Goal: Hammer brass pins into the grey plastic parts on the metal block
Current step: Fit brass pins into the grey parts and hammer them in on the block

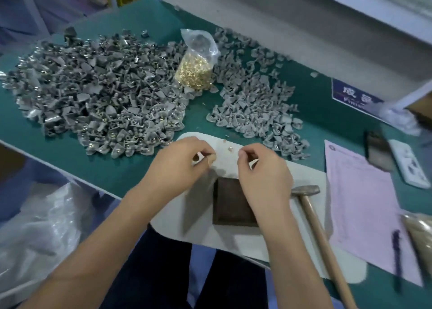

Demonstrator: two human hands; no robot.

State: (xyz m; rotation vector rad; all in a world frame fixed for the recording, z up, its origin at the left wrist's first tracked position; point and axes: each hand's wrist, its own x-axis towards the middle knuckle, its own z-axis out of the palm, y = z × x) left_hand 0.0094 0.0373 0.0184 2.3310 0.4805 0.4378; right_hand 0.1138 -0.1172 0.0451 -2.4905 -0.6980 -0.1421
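The dark metal block point(230, 203) lies on a white mat point(233, 241) at the table's near edge, with nothing on its top. Just beyond it my left hand point(180, 163) has its fingers curled round a grey plastic part point(197, 157). My right hand point(261, 170) pinches something small at its fingertips; what it is cannot be made out. A few loose brass pins point(230, 148) lie on the mat between the hands. The wooden-handled hammer point(313, 215) lies to the right of the block, untouched. A clear bag of brass pins point(196, 72) stands further back.
A big heap of grey parts with pins point(93, 93) covers the left of the green table point(198, 119); a paler heap of grey parts point(254, 102) lies on the right. A pink sheet of paper point(360, 205), a pen point(397, 257) and a phone point(378, 152) lie to the right.
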